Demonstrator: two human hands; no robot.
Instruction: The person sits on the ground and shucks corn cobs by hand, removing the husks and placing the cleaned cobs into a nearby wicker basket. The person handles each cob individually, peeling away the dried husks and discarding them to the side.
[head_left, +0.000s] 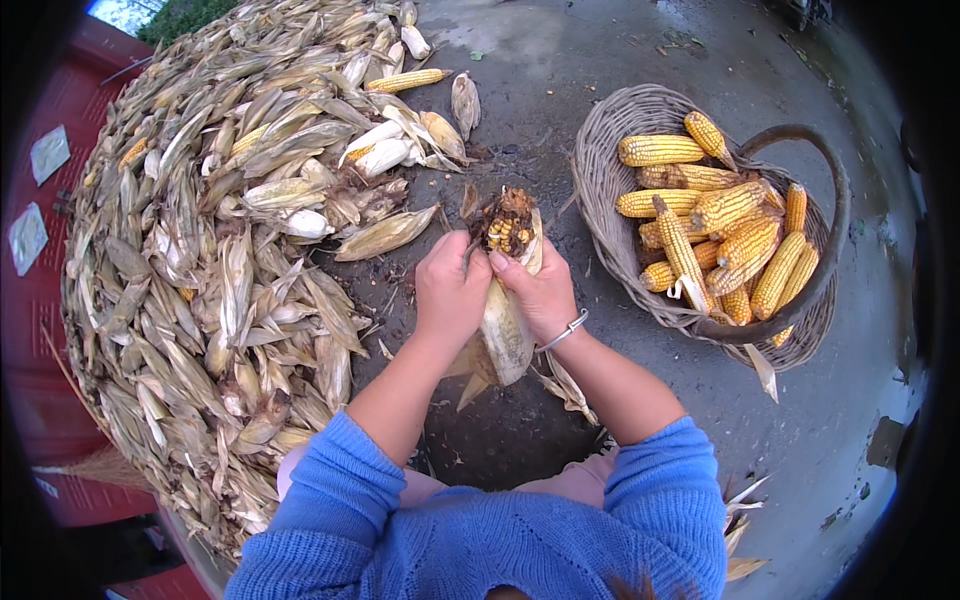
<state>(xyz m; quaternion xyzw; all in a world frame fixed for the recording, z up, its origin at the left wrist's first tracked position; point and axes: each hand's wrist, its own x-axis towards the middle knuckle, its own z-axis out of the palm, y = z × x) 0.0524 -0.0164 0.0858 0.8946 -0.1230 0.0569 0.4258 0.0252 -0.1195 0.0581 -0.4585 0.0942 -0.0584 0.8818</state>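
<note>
Between my two hands is an ear of corn (504, 330), partly husked. Its upper end is bared, showing yellow kernels (504, 235) among dark, damaged-looking brown matter at the tip. The pale husk still wraps its lower part. My left hand (452, 281) grips the ear's left side near the bared end, its thumb against the husk edge. On the other side my right hand (538, 289) closes around the husk, thumb across the front. A silver bangle (562, 331) circles the right wrist. Fingers behind the ear are hidden.
A large heap of unhusked corn (225, 300) covers the left side, against a red metal surface (52, 300). To the right stands a wicker basket (611, 202) with an arched handle (836, 225), holding several husked yellow cobs (727, 210). Loose husks (566, 390) lie on the concrete floor.
</note>
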